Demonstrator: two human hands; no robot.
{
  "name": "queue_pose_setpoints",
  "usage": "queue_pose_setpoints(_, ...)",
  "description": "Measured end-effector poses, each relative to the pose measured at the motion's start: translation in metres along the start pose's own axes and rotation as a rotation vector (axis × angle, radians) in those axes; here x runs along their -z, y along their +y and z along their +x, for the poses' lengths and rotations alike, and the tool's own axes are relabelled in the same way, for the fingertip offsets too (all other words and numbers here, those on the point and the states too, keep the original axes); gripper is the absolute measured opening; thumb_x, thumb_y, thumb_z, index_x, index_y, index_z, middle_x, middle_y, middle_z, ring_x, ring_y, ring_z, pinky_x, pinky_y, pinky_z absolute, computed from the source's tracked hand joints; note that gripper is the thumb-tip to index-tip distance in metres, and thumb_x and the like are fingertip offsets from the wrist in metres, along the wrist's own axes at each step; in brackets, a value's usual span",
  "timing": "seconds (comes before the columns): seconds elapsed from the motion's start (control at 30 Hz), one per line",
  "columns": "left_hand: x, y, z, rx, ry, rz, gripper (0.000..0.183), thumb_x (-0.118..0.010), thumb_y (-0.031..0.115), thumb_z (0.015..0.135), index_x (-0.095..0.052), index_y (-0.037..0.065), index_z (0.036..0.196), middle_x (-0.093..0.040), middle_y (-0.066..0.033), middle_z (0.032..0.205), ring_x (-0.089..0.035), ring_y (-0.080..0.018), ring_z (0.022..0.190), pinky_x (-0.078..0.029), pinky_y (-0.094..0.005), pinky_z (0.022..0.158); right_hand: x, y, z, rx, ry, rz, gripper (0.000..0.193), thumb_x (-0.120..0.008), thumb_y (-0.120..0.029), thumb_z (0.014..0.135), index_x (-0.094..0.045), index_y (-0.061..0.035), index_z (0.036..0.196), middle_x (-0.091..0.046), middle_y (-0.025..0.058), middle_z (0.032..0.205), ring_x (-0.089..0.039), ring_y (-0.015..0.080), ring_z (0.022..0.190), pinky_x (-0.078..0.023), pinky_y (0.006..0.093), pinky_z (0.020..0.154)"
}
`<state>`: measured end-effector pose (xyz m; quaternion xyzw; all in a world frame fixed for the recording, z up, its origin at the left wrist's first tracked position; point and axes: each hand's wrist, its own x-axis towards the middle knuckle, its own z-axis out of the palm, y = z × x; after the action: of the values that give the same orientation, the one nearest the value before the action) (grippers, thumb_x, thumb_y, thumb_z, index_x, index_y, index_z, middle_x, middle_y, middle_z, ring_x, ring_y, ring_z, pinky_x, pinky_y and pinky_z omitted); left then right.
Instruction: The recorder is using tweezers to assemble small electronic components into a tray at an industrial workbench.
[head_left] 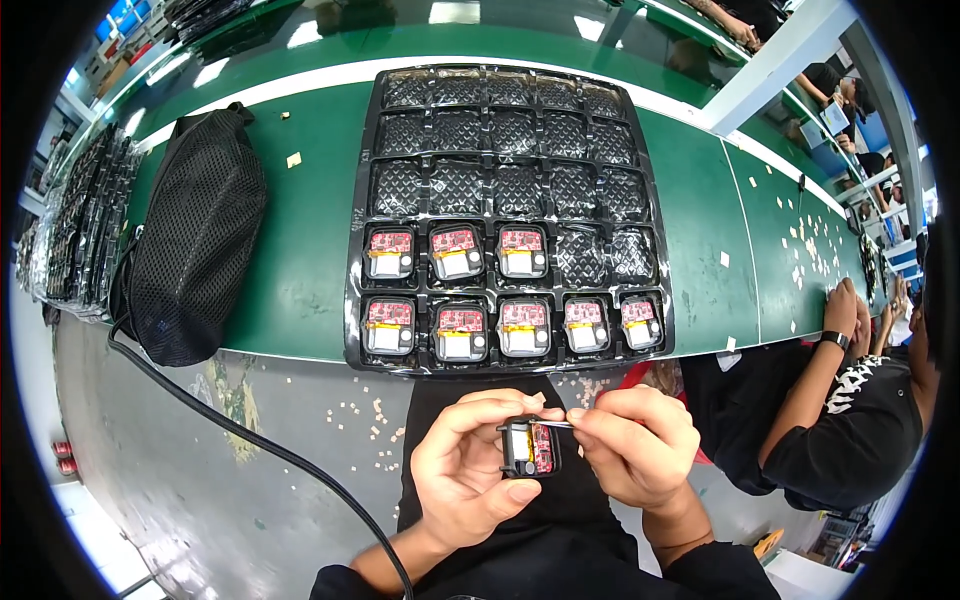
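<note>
Over my lap, my left hand grips a small black electronic device by its edges. Its open face shows a red circuit board, a pale block and a strip of yellow tape. My right hand pinches a thin metal tool, seemingly tweezers, whose tip reaches the upper edge of the device; the fingers partly hide it. Just beyond my hands lies a black plastic tray with rows of pockets. Similar open devices fill its nearest row and part of the row behind.
The tray rests on a green table. To its left lies a black mesh bag, near stacked trays. A black cable runs toward my left arm. Small pale scraps dot table and floor. At right sits another person.
</note>
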<state>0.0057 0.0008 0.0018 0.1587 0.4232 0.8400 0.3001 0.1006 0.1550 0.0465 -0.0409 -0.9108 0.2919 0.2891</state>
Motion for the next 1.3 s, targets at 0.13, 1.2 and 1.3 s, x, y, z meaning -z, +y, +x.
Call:
queue_pose_setpoints(0.13,0.008,-0.003,0.001,-0.073,-0.176,-0.141,0.059,-0.081,0.003,0.086,-0.049,-0.009,0.134,-0.052,-0.0229,0.136,-0.06,-0.0341,0.127,-0.05,-0.0462,0.11,-0.004,-0.001,-0.003,0.011,0.042,-0.036,0.032,-0.085,0.001,0.069,-0.076,-0.0035,0.099,-0.067,0.0058,0.085,-0.064,0.0168,0.06,-0.049,0.0277,0.05)
queue_pose_setpoints(1.2,0.01,0.005,0.003,-0.073,-0.233,-0.137,0.06,-0.082,-0.007,0.081,-0.052,-0.008,0.133,-0.05,-0.02,0.135,-0.057,-0.0374,0.13,-0.05,-0.0484,0.111,-0.007,-0.005,-0.001,0.002,0.06,-0.027,0.034,-0.086,-0.001,0.068,-0.077,-0.0043,0.101,-0.068,0.0065,0.086,-0.063,0.017,0.061,-0.05,0.0284,0.052)
queue_pose_setpoints(1.3,0.009,0.005,0.003,-0.058,-0.219,-0.121,0.06,-0.082,-0.006,0.081,-0.053,-0.008,0.133,-0.051,-0.0198,0.135,-0.057,-0.0373,0.13,-0.051,-0.0478,0.111,-0.006,-0.004,-0.003,0.038,0.055,-0.057,0.034,-0.086,0.0,0.067,-0.077,-0.0042,0.1,-0.068,0.0066,0.085,-0.063,0.0171,0.06,-0.049,0.0283,0.051)
